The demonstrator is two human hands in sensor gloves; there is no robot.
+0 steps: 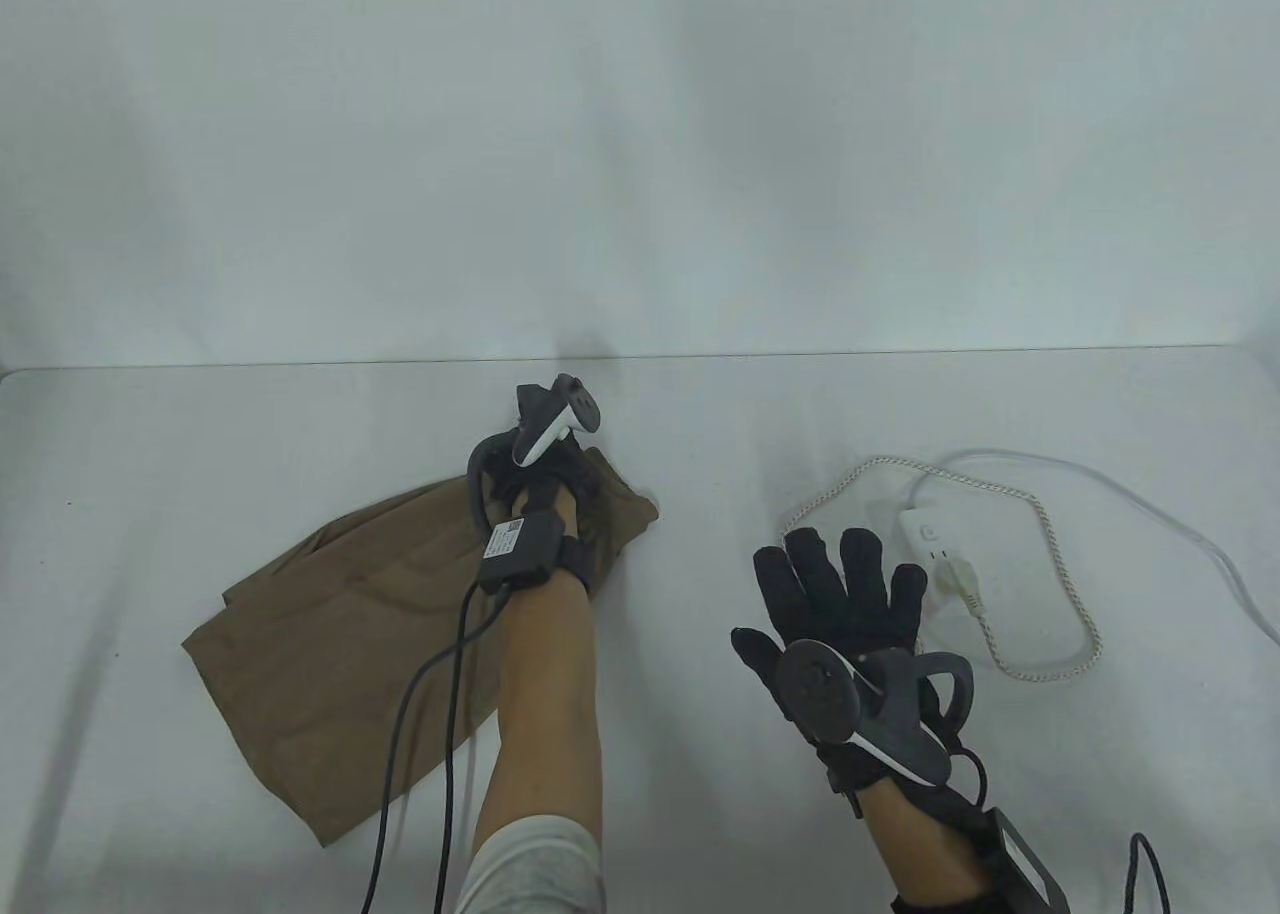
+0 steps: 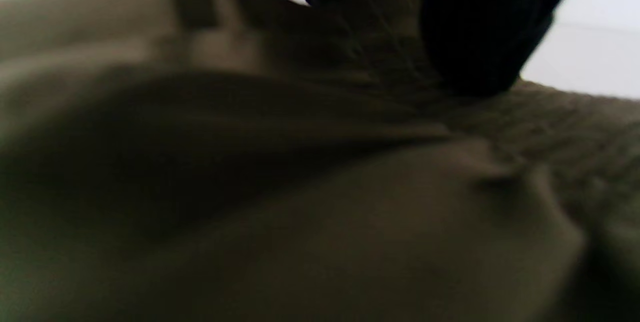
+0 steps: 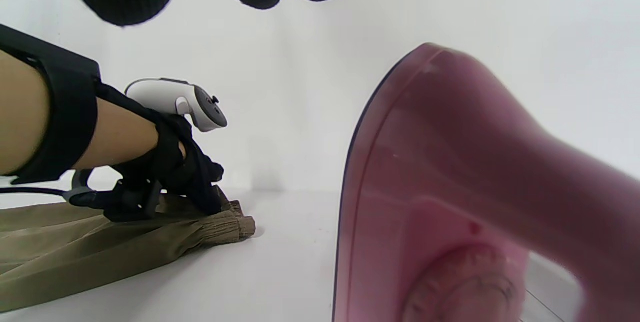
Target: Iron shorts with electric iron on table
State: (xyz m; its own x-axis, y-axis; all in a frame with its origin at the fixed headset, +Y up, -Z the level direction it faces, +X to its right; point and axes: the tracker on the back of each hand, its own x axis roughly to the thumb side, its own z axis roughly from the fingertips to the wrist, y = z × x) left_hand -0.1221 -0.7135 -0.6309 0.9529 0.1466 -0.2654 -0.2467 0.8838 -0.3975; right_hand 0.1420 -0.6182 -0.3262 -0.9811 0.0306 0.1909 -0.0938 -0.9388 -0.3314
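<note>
Nearest the lens, in the right wrist view, stands a pink electric iron, upright on its heel, its soleplate edge facing left and a ribbed dial low on its body. The right hand hovers above it with fingers spread and straight, holding nothing; in the table view this hand hides the iron entirely. Just beyond the fingertips lies a white power strip with a plug seated in it, from which a braided cord loops across the white worktop; a plain white cable runs off to the right edge.

The olive-brown shorts lie crumpled on the left part of the worktop, well apart from the iron. The left hand rests at their gathered elastic waistband, fingers curled down onto the fabric; the left wrist view, though blurred, shows the fingertips pressing into bunched cloth, so the hand appears to be pinching or pinning the waistband.

Judged from this arrangement, ironing proper has not begun: the garment is creased and folded over itself. To perform the step well, the shorts would first be pulled flat and squared, the waistband anchored by the left hand; the right hand should then close fully round the iron's handle, keeping the cord clear of the fabric and the soleplate away from the anchoring fingers.
</note>
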